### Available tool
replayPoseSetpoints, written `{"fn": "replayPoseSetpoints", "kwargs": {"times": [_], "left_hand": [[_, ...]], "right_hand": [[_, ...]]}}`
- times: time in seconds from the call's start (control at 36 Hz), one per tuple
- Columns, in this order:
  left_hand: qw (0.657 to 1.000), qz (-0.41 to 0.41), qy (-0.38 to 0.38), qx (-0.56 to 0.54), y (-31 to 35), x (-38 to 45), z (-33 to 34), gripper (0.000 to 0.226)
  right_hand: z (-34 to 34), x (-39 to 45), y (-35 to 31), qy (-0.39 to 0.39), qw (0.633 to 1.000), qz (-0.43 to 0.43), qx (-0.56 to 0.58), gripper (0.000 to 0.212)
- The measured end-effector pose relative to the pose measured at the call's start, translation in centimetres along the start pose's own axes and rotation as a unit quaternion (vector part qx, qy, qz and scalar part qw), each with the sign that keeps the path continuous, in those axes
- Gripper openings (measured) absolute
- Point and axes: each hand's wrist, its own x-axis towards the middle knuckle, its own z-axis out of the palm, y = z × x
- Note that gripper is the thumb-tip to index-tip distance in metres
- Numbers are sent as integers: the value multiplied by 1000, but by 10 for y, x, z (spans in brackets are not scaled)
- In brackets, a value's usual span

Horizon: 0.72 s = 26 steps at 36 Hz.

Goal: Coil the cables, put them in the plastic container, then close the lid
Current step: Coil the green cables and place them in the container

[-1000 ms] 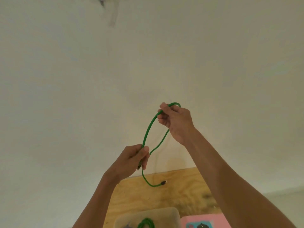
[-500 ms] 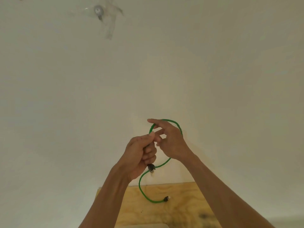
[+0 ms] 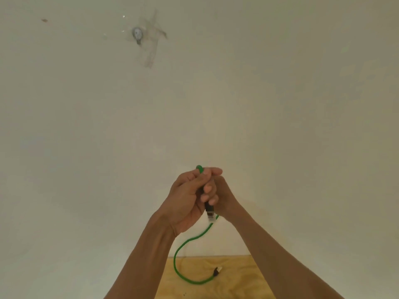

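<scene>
A thin green cable point(image 3: 181, 247) hangs in front of the wall, held up in both of my hands. My left hand point(image 3: 186, 199) is closed around the cable, with a short green bend sticking out above its fingers and a black plug point(image 3: 209, 209) pointing down below them. My right hand point(image 3: 222, 196) presses against the left from behind, fingers wrapped over the same bundle. The loose tail curves down and right, ending in a second plug point(image 3: 217, 271) just above the wooden tabletop point(image 3: 235, 281). The plastic container is out of view.
A plain white wall point(image 3: 280, 104) fills most of the view. A small round fitting under crossed clear tape point(image 3: 138, 35) is stuck high on it. Only the far strip of the tabletop shows at the bottom.
The view has tilted upward, so the container and pink item dropped out of sight. My hands came together from apart, closing the wide green loop into a tight bundle.
</scene>
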Motion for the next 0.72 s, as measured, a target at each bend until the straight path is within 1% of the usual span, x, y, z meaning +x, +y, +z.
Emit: {"fn": "replayPoseSetpoints", "kwargs": {"times": [0.06,0.08,0.11,0.14,0.22,0.25,0.31,0.39,0.47,0.53,0.61,0.72], "left_hand": [[999,21,41,6,5,8,1,29],[998,31,59,17,8,12,0,30],[996,39,72,29,10,16,-1,30],[995,49,80,35,12,19,-3,30],[991,83,94,48,16,27,-8,30],[989,95,100,62,18,30,-10,30],[981,114,109,110,19,36,-15,30],[967,138,115,183,20,44,-23,30],[946,159,114,258,24,46,-30,29],[929,161,106,314,25,46,-36,27],[897,145,86,407,22,44,-48,24],[857,77,55,506,12,37,-60,22]], "right_hand": [[9,-4,0,40,998,35,-24,52],[12,-7,0,39,996,32,-77,55],[14,-10,3,38,991,14,-129,52],[15,-12,4,44,990,24,-131,47],[20,-17,7,67,995,58,-41,30],[22,-19,5,74,995,68,-4,24],[24,-21,4,88,992,81,34,16],[25,-27,4,89,992,76,50,11],[24,-33,2,102,990,86,50,16],[18,-37,-1,111,991,77,19,21],[3,-36,-7,96,994,47,-31,24],[-24,-25,-15,74,992,-5,-104,20]]}}
